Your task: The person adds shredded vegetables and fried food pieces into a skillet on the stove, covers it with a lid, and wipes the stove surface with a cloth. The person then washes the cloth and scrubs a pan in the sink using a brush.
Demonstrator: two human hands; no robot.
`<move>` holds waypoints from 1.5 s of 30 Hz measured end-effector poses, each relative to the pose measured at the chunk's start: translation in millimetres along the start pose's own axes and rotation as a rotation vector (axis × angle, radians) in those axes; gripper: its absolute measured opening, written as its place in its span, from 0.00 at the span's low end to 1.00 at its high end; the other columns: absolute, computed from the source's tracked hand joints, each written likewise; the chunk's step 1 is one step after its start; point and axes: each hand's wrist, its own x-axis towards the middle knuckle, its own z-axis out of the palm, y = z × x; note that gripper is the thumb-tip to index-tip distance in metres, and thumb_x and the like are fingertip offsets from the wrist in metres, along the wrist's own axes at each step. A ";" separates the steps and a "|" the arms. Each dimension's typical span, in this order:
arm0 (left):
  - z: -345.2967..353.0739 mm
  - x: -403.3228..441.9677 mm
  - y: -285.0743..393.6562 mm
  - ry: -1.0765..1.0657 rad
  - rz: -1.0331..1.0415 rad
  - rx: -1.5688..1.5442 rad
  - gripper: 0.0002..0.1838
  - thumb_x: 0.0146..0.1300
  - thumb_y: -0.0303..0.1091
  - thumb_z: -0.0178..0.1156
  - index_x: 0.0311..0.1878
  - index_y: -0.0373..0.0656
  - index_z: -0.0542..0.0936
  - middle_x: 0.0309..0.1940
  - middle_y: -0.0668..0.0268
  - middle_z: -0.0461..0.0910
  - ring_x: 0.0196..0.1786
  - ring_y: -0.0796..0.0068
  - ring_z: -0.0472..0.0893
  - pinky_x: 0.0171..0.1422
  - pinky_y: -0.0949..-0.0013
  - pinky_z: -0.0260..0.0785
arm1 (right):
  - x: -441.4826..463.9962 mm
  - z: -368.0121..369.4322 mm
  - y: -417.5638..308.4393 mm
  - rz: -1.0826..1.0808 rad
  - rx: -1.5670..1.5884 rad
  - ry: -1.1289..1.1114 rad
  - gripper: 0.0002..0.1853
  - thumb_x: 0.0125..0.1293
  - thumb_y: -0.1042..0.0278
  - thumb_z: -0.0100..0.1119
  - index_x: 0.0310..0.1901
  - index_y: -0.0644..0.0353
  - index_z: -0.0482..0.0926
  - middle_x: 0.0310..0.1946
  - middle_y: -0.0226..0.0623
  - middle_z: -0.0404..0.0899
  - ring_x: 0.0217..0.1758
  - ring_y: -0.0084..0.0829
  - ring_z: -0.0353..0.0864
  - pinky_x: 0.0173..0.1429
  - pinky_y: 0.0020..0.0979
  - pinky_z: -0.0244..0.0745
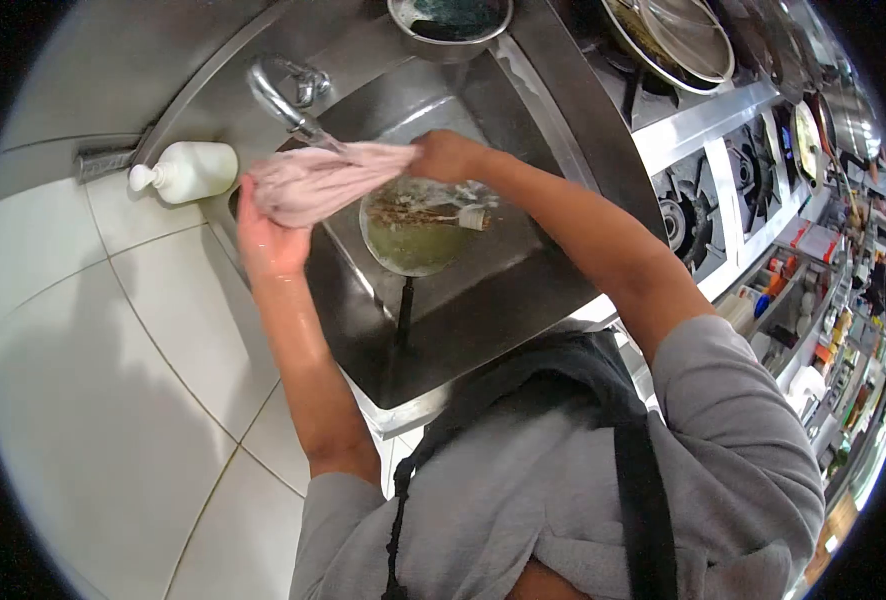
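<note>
A wet pink cloth (318, 185) is stretched between my two hands under the faucet (283, 100), and water runs over it. My left hand (271, 240) cups the cloth's bunched end from below, fingers wrapped round its left side. At the other end, my right hand (446, 157) is closed on the narrow, gathered part. Below the cloth, in the steel sink (463, 330), sits a round pan (413, 250) holding cloudy greenish water. A brush with a pale bound end (473, 218) lies across that pan, partly hidden by splashing water.
A white pump bottle (195, 172) lies left of the sink by the tiled wall (163, 320). A metal bowl (451, 30) stands at the sink's far edge. On the right are a stove (703, 205), a pan with a strainer (678, 45) and crowded shelves.
</note>
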 end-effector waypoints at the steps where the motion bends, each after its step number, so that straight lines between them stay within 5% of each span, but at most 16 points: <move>1: -11.6 1.0 -13.3 0.063 -0.021 0.057 0.22 0.80 0.47 0.50 0.67 0.45 0.76 0.69 0.54 0.75 0.71 0.51 0.73 0.78 0.37 0.60 | 6.4 -1.1 -0.6 -0.020 0.023 0.089 0.25 0.63 0.46 0.58 0.53 0.56 0.85 0.51 0.56 0.85 0.55 0.57 0.84 0.61 0.49 0.78; 6: -75.4 43.2 -100.8 -0.195 -0.323 -0.028 0.23 0.78 0.54 0.53 0.70 0.57 0.75 0.67 0.51 0.76 0.68 0.43 0.74 0.72 0.32 0.64 | -9.4 30.6 -87.5 -0.038 0.236 0.116 0.33 0.64 0.40 0.59 0.53 0.67 0.82 0.51 0.67 0.81 0.50 0.62 0.84 0.59 0.51 0.78; 12: -74.3 48.0 -128.6 -0.070 -0.136 0.108 0.20 0.78 0.54 0.52 0.60 0.51 0.77 0.54 0.57 0.83 0.60 0.52 0.80 0.69 0.44 0.72 | -54.1 64.2 -120.5 -0.099 0.110 0.275 0.34 0.59 0.34 0.64 0.21 0.66 0.81 0.27 0.56 0.82 0.33 0.54 0.85 0.41 0.48 0.80; 13: -78.0 43.8 -139.4 -0.123 0.039 0.347 0.19 0.78 0.51 0.53 0.58 0.48 0.78 0.52 0.57 0.83 0.59 0.55 0.81 0.68 0.47 0.74 | -38.1 66.6 -102.8 -0.192 0.018 0.596 0.33 0.61 0.34 0.62 0.24 0.64 0.83 0.27 0.54 0.82 0.32 0.53 0.85 0.43 0.48 0.81; 15: -66.2 40.8 -148.6 -0.067 0.141 0.473 0.18 0.77 0.49 0.54 0.55 0.45 0.79 0.50 0.59 0.84 0.56 0.59 0.83 0.64 0.50 0.76 | -0.2 43.5 -72.7 0.112 -0.021 0.400 0.31 0.62 0.36 0.60 0.26 0.63 0.85 0.28 0.55 0.84 0.34 0.53 0.86 0.45 0.47 0.82; 18: -11.9 31.0 -143.0 0.265 -0.128 0.139 0.20 0.73 0.52 0.58 0.53 0.44 0.81 0.47 0.61 0.83 0.51 0.64 0.84 0.58 0.54 0.79 | 14.7 33.4 -64.2 0.166 -0.025 0.465 0.32 0.68 0.39 0.49 0.30 0.63 0.89 0.32 0.58 0.86 0.40 0.55 0.88 0.54 0.49 0.82; 19: -75.3 64.0 -139.6 -0.261 -0.298 -0.050 0.19 0.75 0.49 0.56 0.55 0.44 0.81 0.49 0.61 0.83 0.52 0.63 0.84 0.60 0.54 0.79 | 15.7 30.6 -64.9 0.147 -0.080 0.472 0.32 0.67 0.40 0.49 0.30 0.63 0.88 0.33 0.58 0.86 0.40 0.55 0.88 0.53 0.49 0.82; 22: -33.7 34.2 -135.7 0.106 -0.149 -0.083 0.16 0.78 0.44 0.52 0.56 0.45 0.80 0.51 0.63 0.83 0.54 0.63 0.83 0.61 0.56 0.78 | 9.8 37.5 -69.3 0.089 -0.245 0.477 0.30 0.67 0.41 0.51 0.30 0.64 0.88 0.35 0.61 0.86 0.41 0.53 0.88 0.52 0.48 0.83; 23: -52.9 52.8 -145.0 -0.416 0.039 0.010 0.16 0.81 0.42 0.49 0.59 0.44 0.80 0.54 0.65 0.82 0.56 0.64 0.82 0.62 0.58 0.77 | 6.4 43.8 -71.2 0.073 -0.291 0.475 0.30 0.66 0.41 0.51 0.30 0.64 0.87 0.36 0.61 0.86 0.41 0.53 0.88 0.51 0.48 0.83; 26: -9.7 28.4 -144.9 0.080 -0.245 -0.003 0.18 0.81 0.46 0.47 0.57 0.45 0.80 0.54 0.65 0.82 0.55 0.65 0.82 0.62 0.60 0.76 | 12.8 22.8 -65.1 0.315 0.017 0.361 0.29 0.68 0.42 0.50 0.34 0.65 0.88 0.37 0.63 0.86 0.44 0.56 0.87 0.54 0.51 0.82; 28: -7.4 34.9 -135.0 -0.025 -0.210 0.277 0.20 0.81 0.47 0.46 0.54 0.43 0.81 0.52 0.62 0.84 0.53 0.63 0.83 0.59 0.57 0.78 | 8.9 3.2 -72.8 0.424 0.130 0.277 0.29 0.68 0.42 0.50 0.33 0.65 0.87 0.36 0.63 0.86 0.45 0.58 0.87 0.55 0.52 0.81; 31: -62.7 72.5 -135.3 -0.276 -0.193 0.195 0.22 0.77 0.48 0.48 0.55 0.39 0.81 0.52 0.59 0.85 0.54 0.60 0.85 0.62 0.54 0.78 | -9.7 51.0 -89.1 -0.249 -0.222 0.834 0.32 0.70 0.41 0.46 0.30 0.64 0.88 0.34 0.59 0.87 0.42 0.52 0.90 0.55 0.49 0.82; 32: -64.4 74.6 -136.2 -0.333 -0.233 0.019 0.23 0.76 0.49 0.50 0.54 0.37 0.81 0.52 0.58 0.85 0.54 0.60 0.85 0.63 0.53 0.78 | -8.3 48.5 -82.9 -0.142 -0.188 0.674 0.32 0.70 0.41 0.47 0.31 0.64 0.88 0.35 0.59 0.87 0.44 0.52 0.90 0.56 0.49 0.82; 38: -31.6 24.8 -100.2 0.390 0.091 0.878 0.27 0.79 0.52 0.49 0.58 0.35 0.81 0.62 0.57 0.79 0.56 0.60 0.83 0.67 0.57 0.74 | -9.1 -16.2 -7.1 0.204 0.267 0.144 0.29 0.72 0.42 0.52 0.49 0.64 0.87 0.50 0.59 0.85 0.57 0.55 0.84 0.63 0.47 0.78; 40: -95.2 31.5 -78.0 0.306 0.594 1.199 0.21 0.79 0.45 0.55 0.48 0.34 0.87 0.55 0.60 0.85 0.53 0.64 0.83 0.60 0.63 0.74 | -25.9 -18.9 14.7 -0.122 -0.017 0.370 0.29 0.73 0.42 0.52 0.50 0.64 0.87 0.50 0.58 0.86 0.56 0.55 0.85 0.62 0.47 0.78; 45: -58.7 -21.8 -37.0 0.226 0.655 1.546 0.21 0.78 0.42 0.56 0.43 0.31 0.88 0.58 0.58 0.84 0.57 0.63 0.82 0.61 0.64 0.73 | -61.6 -51.6 -6.5 -0.319 -0.161 0.512 0.18 0.74 0.54 0.59 0.48 0.61 0.89 0.49 0.43 0.89 0.52 0.51 0.86 0.59 0.42 0.79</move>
